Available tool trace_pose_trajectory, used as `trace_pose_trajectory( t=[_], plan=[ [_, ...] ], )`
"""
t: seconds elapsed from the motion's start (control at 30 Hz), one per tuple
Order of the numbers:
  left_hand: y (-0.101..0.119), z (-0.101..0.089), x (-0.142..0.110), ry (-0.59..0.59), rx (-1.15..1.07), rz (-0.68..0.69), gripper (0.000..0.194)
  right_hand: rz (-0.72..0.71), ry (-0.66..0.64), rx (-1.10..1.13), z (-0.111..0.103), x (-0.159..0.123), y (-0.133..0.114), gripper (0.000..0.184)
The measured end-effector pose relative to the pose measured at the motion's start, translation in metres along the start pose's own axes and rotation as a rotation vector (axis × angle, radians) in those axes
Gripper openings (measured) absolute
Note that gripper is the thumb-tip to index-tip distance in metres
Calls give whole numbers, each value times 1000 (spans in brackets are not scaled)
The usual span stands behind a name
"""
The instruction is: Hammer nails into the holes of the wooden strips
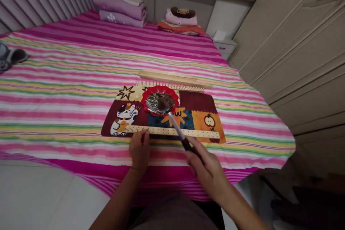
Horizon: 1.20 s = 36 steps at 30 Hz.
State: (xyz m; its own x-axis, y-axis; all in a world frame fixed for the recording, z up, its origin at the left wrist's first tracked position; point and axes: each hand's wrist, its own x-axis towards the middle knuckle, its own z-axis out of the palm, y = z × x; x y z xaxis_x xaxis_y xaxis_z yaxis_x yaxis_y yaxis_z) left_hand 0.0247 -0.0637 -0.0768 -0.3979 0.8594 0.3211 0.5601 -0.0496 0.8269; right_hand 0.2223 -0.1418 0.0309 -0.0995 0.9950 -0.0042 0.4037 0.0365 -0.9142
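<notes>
A patchwork mat with a cat picture lies on the striped bed. Along its near edge runs a wooden strip with a row of small holes. My left hand is closed, pinching at the strip's left part, perhaps on a small nail that I cannot make out. My right hand is shut on the dark handle of a hammer; its blurred head hovers over a red dish full of metal nails.
More wooden strips, one with nails standing in it, lie beyond the mat. Folded bedding and a plush toy sit at the headboard. A wardrobe stands to the right, a nightstand beside the bed.
</notes>
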Motion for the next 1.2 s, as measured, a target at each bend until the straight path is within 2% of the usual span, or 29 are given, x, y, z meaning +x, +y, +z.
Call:
trace_pose_trajectory(
  t=[0.17, 0.27, 0.37, 0.43, 0.5, 0.6, 0.7, 0.8, 0.93, 1.07, 1.2],
  plan=[
    [-3, -4, -2, -24, -14, 13, 21, 94, 399, -212, -34, 31, 52, 52],
    [-5, -16, -4, -3, 4, 45, 26, 105, 482, -366, -51, 45, 86, 50],
    [6, -32, 8, 5, 68, 133, 25, 118, 477, -473, -58, 50, 107, 50],
    [21, -38, 30, -8, 138, 229, 24, 102, 451, -537, -57, 50, 113, 50],
    [39, -35, 60, -105, 251, 325, 23, 84, 416, -598, -55, 50, 115, 50],
    [63, -16, 106, -349, 509, 347, 22, 74, 394, -648, -53, 52, 115, 48],
    [79, 9, 136, -657, 818, 290, 24, 80, 400, -654, -52, 52, 115, 47],
    [91, 29, 147, -793, 1037, 209, 26, 86, 395, -661, -52, 52, 116, 48],
    [100, 43, 148, -825, 1103, 229, 27, 92, 391, -656, -52, 52, 115, 48],
    [100, 41, 148, -873, 1044, 299, 26, 89, 416, -639, -51, 53, 115, 45],
    [97, 35, 155, -898, 1023, 310, 24, 100, 425, -643, -50, 52, 116, 46]
  ],
)
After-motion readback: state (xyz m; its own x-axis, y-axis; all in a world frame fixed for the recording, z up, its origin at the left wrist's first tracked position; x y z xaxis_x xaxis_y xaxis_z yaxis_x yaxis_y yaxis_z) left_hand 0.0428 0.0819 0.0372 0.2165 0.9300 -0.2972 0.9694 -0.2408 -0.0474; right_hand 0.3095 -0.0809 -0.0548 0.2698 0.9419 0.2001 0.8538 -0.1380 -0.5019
